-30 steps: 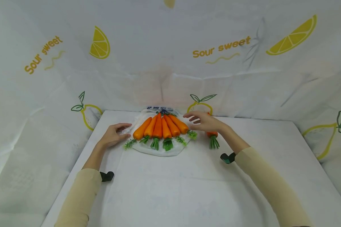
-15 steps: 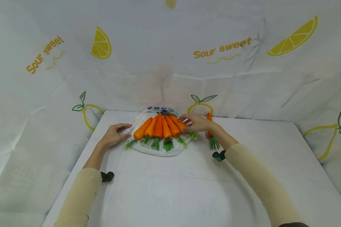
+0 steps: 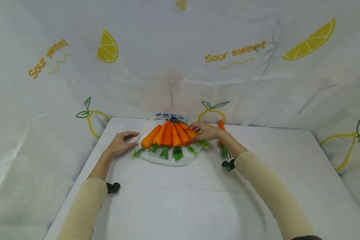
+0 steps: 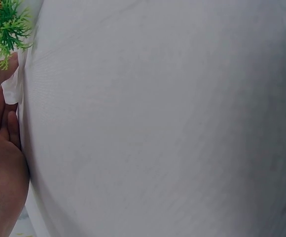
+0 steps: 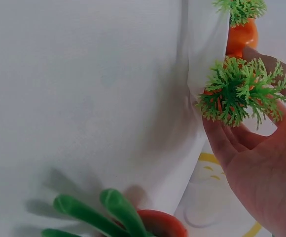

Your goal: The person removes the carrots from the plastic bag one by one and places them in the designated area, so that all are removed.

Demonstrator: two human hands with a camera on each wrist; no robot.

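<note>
Several orange toy carrots (image 3: pixel 166 136) with green tops lie fanned out on a white plastic bag (image 3: pixel 168 162) with blue print at its far edge. At the bag's left side, my left hand (image 3: pixel 119 143) holds its gathered edge between thumb and fingers; white film (image 4: pixel 12 91) shows there in the left wrist view. My right hand (image 3: pixel 206 131) grips the rightmost carrot (image 3: pixel 191 133) of the fan, thumb and fingers on either side. Its leafy top (image 5: pixel 241 94) hides part of that grip in the right wrist view.
A separate carrot (image 3: pixel 222 125) lies right of the bag, partly hidden behind my right wrist. The white table (image 3: pixel 180 200) runs back to a lemon-printed cloth (image 3: pixel 156 50) hanging behind it.
My right hand has moved left from above the separate carrot to the rightmost carrot of the fan and taken hold of it. The left hand stays at the bag's edge.
</note>
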